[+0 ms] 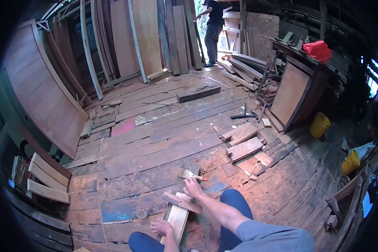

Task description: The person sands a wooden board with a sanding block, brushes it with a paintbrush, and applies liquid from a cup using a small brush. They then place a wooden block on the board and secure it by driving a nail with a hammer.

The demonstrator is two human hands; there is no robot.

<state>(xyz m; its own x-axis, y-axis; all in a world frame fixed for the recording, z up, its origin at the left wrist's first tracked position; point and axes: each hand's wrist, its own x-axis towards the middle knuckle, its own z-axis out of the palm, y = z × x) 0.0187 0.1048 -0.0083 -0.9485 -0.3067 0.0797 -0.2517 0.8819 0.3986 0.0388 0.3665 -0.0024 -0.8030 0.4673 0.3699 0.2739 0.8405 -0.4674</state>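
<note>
A pale wooden board point(179, 219) lies lengthwise between the person's knees, with a shorter brown wood piece point(181, 202) across its far end. My left hand point(161, 227) is at the board's left edge, its fingers spread and bent. Just beyond the crosspiece, my right hand point(192, 188) is beside the handle of a paintbrush point(191, 174); whether the fingers grip anything is too small to tell. The brush lies over a dark block on the floor, bristles to the left.
Wood blocks point(245, 149) and a hammer point(244, 116) lie ahead on the right. A dark beam point(198, 93) lies farther off. A cabinet point(293, 90) and yellow bucket point(319, 125) stand right. Another person point(214, 29) stands at the back doorway. Boards lean left.
</note>
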